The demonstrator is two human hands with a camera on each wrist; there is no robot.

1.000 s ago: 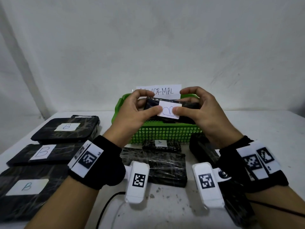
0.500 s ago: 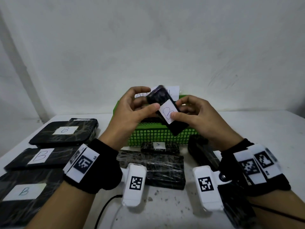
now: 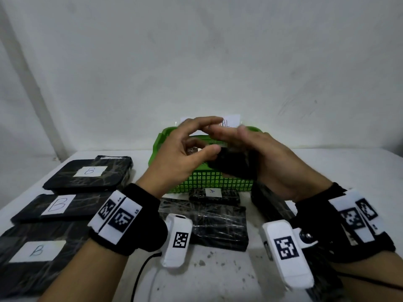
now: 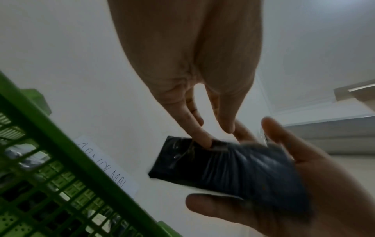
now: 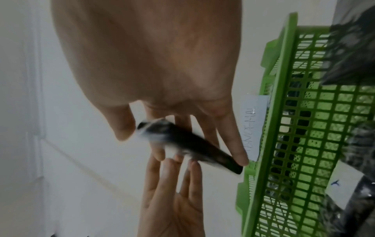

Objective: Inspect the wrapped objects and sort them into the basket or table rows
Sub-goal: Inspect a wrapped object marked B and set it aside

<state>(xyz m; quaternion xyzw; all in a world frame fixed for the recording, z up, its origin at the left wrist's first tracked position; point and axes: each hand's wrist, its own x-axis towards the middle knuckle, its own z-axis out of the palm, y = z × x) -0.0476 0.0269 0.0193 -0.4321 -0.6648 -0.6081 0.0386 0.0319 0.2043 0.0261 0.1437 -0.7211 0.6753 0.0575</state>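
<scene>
While right hand (image 3: pixel 268 162) cradles small wrapped object (image 3: pixel 233 164) in loosely curled fingers, left hand (image 3: pixel 185 153) relaxed, fingertips touching it; B row at 9 o'clock, green basket (image 3: pixel 216 182) at 12 partly filled; this one unsorted.

- I see three B-labelled packs (image 3: pixel 85 174) in a column at the table's (image 3: pixel 349 162) left.
- The basket (image 3: pixel 218 182) sits centre rear, a paper sign (image 3: pixel 231 122) behind it.
- An A-labelled pack (image 3: pixel 214 194) lies just before the basket, with a larger pack (image 3: pixel 209 225) nearer me.

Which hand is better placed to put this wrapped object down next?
Right, probably. The right hand grips the wrapped object just in front of the green basket; the left hand only touches it with straight fingertips.
</scene>
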